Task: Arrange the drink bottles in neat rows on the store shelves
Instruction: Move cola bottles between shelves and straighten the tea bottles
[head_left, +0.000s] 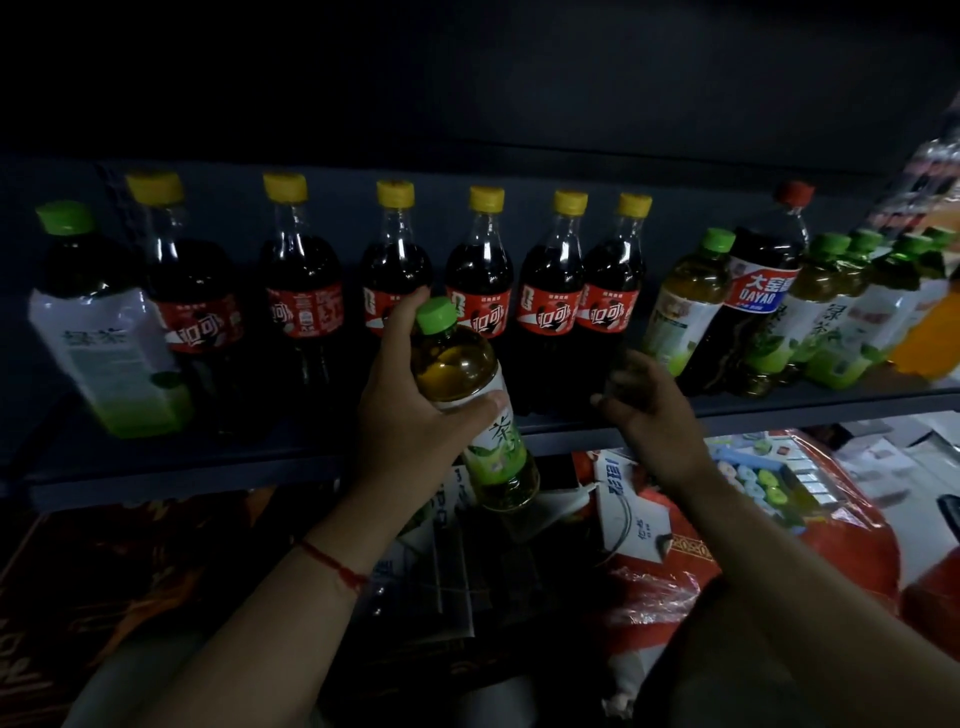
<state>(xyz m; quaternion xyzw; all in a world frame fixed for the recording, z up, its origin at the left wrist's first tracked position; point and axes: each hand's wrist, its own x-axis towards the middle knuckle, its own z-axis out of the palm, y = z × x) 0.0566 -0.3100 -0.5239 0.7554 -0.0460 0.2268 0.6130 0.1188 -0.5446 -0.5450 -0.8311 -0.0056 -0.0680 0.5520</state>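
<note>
My left hand (410, 410) grips a green-capped green tea bottle (470, 395), tilted, in front of the dark shelf (171, 467). Behind it stands a row of several yellow-capped cola bottles (304, 291) with red labels. My right hand (649, 415) reaches to the base of the rightmost cola bottle (610, 306); its fingers are blurred and whether they grip the bottle is unclear. One green tea bottle (98, 322) stands at the far left. To the right stand more green tea bottles (685, 301) and a red-capped Dayao bottle (758, 296).
An orange drink bottle (930, 332) stands at the far right of the shelf. Below the shelf lie a red plastic bag (810, 525) with boxed goods, white cartons (623, 499) and dark red packaging (104, 571) at the lower left. The scene is dim.
</note>
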